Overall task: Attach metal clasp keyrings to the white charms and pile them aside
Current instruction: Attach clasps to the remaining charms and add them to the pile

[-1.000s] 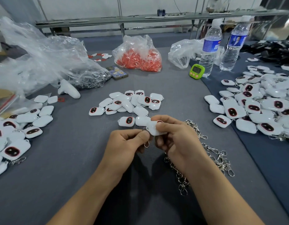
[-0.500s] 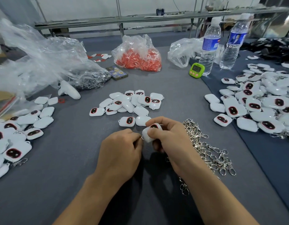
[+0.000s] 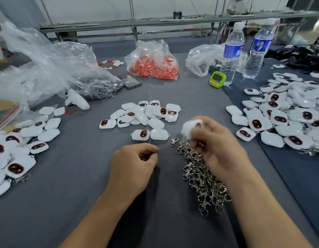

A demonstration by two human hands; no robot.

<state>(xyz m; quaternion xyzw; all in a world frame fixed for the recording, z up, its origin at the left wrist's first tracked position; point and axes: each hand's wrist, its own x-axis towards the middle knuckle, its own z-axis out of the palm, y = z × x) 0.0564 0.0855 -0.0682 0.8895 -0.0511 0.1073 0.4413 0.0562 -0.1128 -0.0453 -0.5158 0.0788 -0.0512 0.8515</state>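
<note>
My right hand (image 3: 216, 145) is blurred with motion and grips a white charm (image 3: 191, 127) above the grey cloth. Under that hand lies a heap of metal clasp keyrings (image 3: 199, 174). A single clasp (image 3: 174, 141) shows just left of the heap; whether it hangs from the held charm I cannot tell. My left hand (image 3: 135, 161) rests on the cloth with fingers curled and thumb against forefinger, nothing visible in it. Loose white charms (image 3: 146, 115) lie in a cluster ahead. Charms with clasps are piled at the right (image 3: 284, 119) and at the left (image 3: 17, 149).
At the back stand two water bottles (image 3: 232, 54), a green timer (image 3: 217, 79), a bag of orange parts (image 3: 153, 63), a phone (image 3: 130, 81) and crumpled clear bags (image 3: 47, 68). A white controller (image 3: 76, 100) lies at the left.
My hands have parted. The right hand has swung the charm to the right, towards the right pile, and the left hand has let go and dropped to the cloth.
</note>
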